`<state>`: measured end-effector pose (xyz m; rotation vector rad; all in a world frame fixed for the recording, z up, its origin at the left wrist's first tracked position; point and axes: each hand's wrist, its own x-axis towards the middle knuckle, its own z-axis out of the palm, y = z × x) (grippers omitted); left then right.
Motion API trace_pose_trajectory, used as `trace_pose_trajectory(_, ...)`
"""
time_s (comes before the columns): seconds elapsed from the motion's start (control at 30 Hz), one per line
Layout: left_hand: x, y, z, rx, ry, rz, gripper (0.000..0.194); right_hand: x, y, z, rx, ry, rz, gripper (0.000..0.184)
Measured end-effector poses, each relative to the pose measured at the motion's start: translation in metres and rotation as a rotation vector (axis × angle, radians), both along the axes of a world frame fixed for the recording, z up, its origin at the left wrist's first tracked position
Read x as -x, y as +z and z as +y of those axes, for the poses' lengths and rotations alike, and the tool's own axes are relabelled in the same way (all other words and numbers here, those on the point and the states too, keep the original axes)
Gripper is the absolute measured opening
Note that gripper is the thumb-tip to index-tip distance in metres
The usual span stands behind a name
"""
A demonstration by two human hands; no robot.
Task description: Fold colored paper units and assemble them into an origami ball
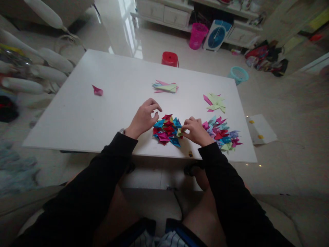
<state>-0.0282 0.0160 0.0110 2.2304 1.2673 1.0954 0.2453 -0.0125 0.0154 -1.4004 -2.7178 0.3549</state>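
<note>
A pile of folded paper cranes [169, 130] in red, blue, pink and yellow lies near the front edge of the white table [118, 113]. At its right side, my right hand [196, 131] pinches a pale yellow-green paper crane [179, 132]. My left hand [144, 117] hovers at the pile's upper left, fingers curved and apart, with nothing visible in them. A second heap of paper cranes [223, 134] in pink, purple, blue and green lies just right of my right hand, partly covered by it.
Farther back are a stack of narrow folded papers [166, 87] and some green and pink folded pieces [215, 103]. One pink folded piece [97, 90] lies at the left. A small brown object [190, 153] sits by the front edge. A red stool [170, 59] stands beyond the table.
</note>
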Motion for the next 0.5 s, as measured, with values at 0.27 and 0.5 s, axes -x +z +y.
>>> trace_pose_trajectory(0.27, 0.002, 0.002, 0.000, 0.002, -0.006, 0.003, 0.023, 0.015, -0.007, -0.002, 0.079, 0.079, -0.059, 0.014)
trace_pose_trajectory(0.5, 0.002, 0.003, -0.002, 0.010, -0.009, 0.018, 0.022, 0.016, -0.013, -0.004, 0.049, 0.080, -0.051, 0.014)
